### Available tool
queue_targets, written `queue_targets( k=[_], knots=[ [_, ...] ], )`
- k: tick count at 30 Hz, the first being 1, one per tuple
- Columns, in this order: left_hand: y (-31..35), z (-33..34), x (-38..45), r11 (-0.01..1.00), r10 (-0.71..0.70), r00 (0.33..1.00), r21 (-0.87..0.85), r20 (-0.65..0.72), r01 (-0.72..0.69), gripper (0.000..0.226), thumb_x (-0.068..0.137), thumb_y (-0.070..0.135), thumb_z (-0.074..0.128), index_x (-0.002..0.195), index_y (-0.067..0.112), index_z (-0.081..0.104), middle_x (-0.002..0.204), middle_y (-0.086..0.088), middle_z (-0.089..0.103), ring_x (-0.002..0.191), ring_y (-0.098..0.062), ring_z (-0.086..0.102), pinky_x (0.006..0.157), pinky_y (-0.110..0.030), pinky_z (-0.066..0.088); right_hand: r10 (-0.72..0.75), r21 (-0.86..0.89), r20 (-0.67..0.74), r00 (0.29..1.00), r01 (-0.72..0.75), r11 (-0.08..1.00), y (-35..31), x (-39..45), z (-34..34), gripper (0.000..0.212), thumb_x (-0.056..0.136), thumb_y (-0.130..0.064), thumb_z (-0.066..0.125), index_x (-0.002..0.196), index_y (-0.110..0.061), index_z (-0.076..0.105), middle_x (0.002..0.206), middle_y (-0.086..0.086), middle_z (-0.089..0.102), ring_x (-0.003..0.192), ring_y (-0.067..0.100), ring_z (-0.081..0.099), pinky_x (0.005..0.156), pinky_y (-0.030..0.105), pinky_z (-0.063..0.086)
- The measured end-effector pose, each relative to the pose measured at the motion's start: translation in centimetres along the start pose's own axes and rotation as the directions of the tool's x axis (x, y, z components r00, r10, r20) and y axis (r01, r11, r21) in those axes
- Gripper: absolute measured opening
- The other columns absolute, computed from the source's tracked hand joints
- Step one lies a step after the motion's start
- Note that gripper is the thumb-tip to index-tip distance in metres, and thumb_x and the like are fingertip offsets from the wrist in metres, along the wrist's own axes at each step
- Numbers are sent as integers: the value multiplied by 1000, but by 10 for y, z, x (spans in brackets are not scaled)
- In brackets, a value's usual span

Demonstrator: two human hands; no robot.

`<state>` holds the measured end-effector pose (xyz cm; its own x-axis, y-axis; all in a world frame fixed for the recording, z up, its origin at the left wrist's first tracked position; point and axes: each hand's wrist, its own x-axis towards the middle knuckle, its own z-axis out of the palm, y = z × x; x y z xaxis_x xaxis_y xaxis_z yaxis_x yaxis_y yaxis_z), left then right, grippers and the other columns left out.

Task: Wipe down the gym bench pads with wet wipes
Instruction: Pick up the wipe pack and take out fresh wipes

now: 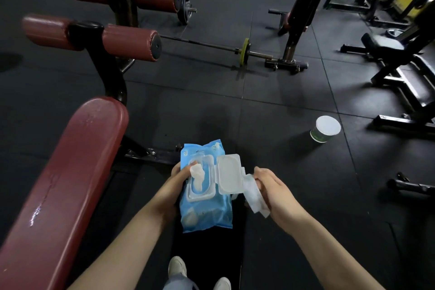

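Observation:
My left hand (179, 176) grips a blue pack of wet wipes (206, 214) from its left side. The pack's clear plastic lid (229, 176) is flipped open to the right, and a white wipe (197, 173) pokes out of the opening. Just right of the pack, my right hand (270, 186) holds a crumpled white wipe (255, 198). The long dark red bench pad (63, 183) runs along my left, with wet streaks on its surface.
Red roller pads (131, 42) on a black frame stand beyond the bench. A barbell (244, 50) lies on the black rubber floor. A white-lidded tub (326, 128) sits to the right. Black benches (400, 63) stand at the far right. My shoes (177, 266) show below.

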<state>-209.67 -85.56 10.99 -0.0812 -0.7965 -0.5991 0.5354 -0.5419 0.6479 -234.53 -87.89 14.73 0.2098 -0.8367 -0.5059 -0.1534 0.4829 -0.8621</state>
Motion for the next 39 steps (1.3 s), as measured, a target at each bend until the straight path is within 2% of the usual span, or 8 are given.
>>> queue_targets(
  k=[6,9,12,17,24,31,34,39],
  knots=[
    [1,4,3,995,21,1000,94,-23,-18,77,61,52,87,128,33,54,128,-9,64,107,-32,69,85,-52,57,-74,-97,214,974,97,991,-25,-14,18,31,82,-54,62,95,-27,71,93,-3,74,83,14,70,69,24,50],
    [-1,5,3,993,28,999,112,-37,-24,75,63,50,84,128,32,52,127,-8,63,105,-30,70,82,-50,58,-175,-322,89,981,194,926,-33,-18,24,12,86,-40,62,89,-29,64,74,-17,68,66,4,63,58,14,45],
    [-3,6,4,990,83,993,121,-79,-73,74,63,47,83,127,32,50,115,-6,70,98,-28,72,76,-46,59,-465,-694,-121,877,260,671,-35,-23,27,26,85,-43,59,105,-37,44,75,-18,61,66,7,58,56,22,44],
    [1,13,4,970,183,977,181,-110,-161,74,59,45,86,123,37,49,104,-3,75,91,-25,74,68,-38,59,-706,-798,386,593,598,67,-49,-36,38,36,86,-17,57,117,-32,66,64,-6,57,55,17,51,52,31,46],
    [1,17,1,941,227,968,283,-110,-188,83,56,44,87,126,35,45,114,-3,70,94,-25,73,78,-46,60,-344,-836,549,762,509,-206,-68,-35,55,43,94,-19,37,133,-38,38,73,-5,45,58,20,47,48,29,28],
    [4,16,0,936,211,969,311,-128,-163,87,54,50,86,128,35,44,113,-5,70,92,-24,74,81,-46,60,-256,-861,509,822,477,-179,-64,-36,60,38,94,-12,40,132,-20,44,87,2,56,58,22,43,53,33,36],
    [4,13,1,941,179,974,314,-140,-127,87,51,59,84,126,38,45,104,-2,74,88,-21,75,70,-38,60,-401,-866,377,835,471,168,-65,-36,56,39,96,-14,39,131,-25,52,87,3,64,70,23,57,64,33,46],
    [1,9,-1,934,123,990,345,-70,-92,97,58,65,77,141,42,35,114,8,72,104,-14,70,85,-36,57,-488,-709,243,838,497,500,-58,-34,58,46,89,-7,37,116,-41,51,49,-4,40,42,15,34,45,28,32]
  ],
)
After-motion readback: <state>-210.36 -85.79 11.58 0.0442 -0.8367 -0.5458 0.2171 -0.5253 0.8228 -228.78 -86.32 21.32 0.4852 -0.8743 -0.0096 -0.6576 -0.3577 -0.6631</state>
